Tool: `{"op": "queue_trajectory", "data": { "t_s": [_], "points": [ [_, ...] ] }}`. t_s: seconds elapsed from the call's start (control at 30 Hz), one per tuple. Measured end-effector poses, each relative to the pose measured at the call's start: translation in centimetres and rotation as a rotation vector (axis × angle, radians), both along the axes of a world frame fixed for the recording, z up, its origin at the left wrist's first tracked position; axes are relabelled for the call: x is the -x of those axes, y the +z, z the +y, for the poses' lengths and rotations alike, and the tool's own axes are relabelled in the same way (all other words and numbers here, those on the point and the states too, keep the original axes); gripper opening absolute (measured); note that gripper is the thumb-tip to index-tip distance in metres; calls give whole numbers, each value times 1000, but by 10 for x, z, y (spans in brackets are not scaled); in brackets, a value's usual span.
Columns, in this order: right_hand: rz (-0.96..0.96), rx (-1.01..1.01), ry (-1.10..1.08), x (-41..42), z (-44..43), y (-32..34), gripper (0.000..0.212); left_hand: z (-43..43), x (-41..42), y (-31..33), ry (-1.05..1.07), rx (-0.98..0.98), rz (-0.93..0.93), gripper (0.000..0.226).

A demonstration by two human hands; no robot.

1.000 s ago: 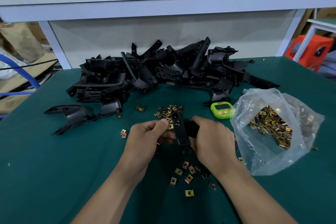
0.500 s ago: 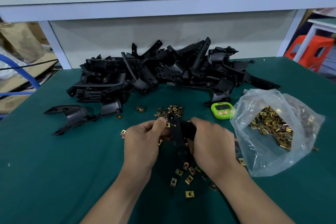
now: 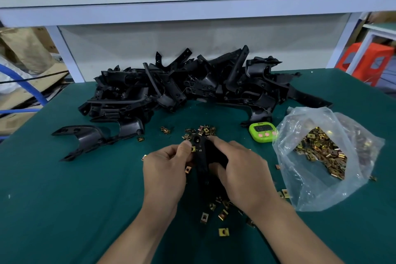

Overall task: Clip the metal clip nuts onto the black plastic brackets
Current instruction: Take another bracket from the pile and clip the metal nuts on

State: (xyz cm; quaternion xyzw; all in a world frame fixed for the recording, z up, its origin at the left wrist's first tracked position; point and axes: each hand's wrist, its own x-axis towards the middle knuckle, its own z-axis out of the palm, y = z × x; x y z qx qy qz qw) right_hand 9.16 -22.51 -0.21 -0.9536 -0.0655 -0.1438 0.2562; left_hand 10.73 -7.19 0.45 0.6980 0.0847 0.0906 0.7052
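Between my hands stands a black plastic bracket (image 3: pixel 201 154), its narrow arm pointing away from me. My right hand (image 3: pixel 240 169) grips the bracket's body from the right. My left hand (image 3: pixel 167 167) pinches a gold metal clip nut (image 3: pixel 193 149) against the bracket's left edge, thumb on top. Loose clip nuts (image 3: pixel 222 214) lie on the green table below my hands, and a small heap of clip nuts (image 3: pixel 203 130) sits just beyond the bracket's tip.
A big pile of black brackets (image 3: pixel 192 85) fills the back of the table; one bracket (image 3: pixel 85 137) lies apart at the left. A clear plastic bag of clip nuts (image 3: pixel 321 152) sits at the right, with a green timer (image 3: pixel 263 132) beside it. A white shelf runs overhead.
Both hands and the bracket shifted slightly left and away from me. My left thumb now presses the clip nut closer against the bracket's edge.
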Motion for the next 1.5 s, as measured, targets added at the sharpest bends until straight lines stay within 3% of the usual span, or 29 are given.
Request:
{"op": "queue_trajectory", "data": {
  "t_s": [0.2, 0.3, 0.37, 0.47, 0.6, 0.77, 0.83, 0.87, 1.0, 1.1, 1.27, 1.33, 1.5],
  "points": [
    [-1, 5, -6, 0, 4, -4, 50, 0, 0, -8, 12, -114, -60, 29],
    [-15, -13, -35, -1, 3, -6, 46, -2, 4, -4, -119, -124, -124, 25],
    [-19, -34, -68, -3, 0, -7, 43, -5, 6, -5, -195, -231, -134, 28],
    [-19, 0, -83, -3, 1, -9, 40, -9, 8, -8, -107, -440, -116, 9],
    [11, 71, -88, 0, 7, -10, 50, -5, 6, -15, -52, -564, -129, 35],
    [-26, 9, -128, -2, 4, -9, 43, 3, -5, -13, -175, -420, -117, 39],
    [-57, -44, -178, -5, -2, -10, 43, 10, -13, -11, -118, -365, -98, 30],
    [-69, -72, -217, -7, -6, -11, 44, 17, -16, -10, -107, -399, -101, 20],
    [-90, -100, -302, -13, -19, -15, 47, 28, -19, -16, -279, -813, -89, 32],
    [-57, -126, -293, -13, -21, -16, 47, 24, -21, -21, -268, -1021, -181, 21],
    [-29, -126, -279, -12, -19, -15, 50, 24, -21, -24, -184, -1081, -303, 2],
    [-25, -119, -275, -12, -18, -15, 49, 20, -16, -24, -131, -1056, -317, 7],
    [-33, -109, -257, -11, -19, -17, 50, 14, -10, -15, -69, -624, -148, 18]
  ]
}}
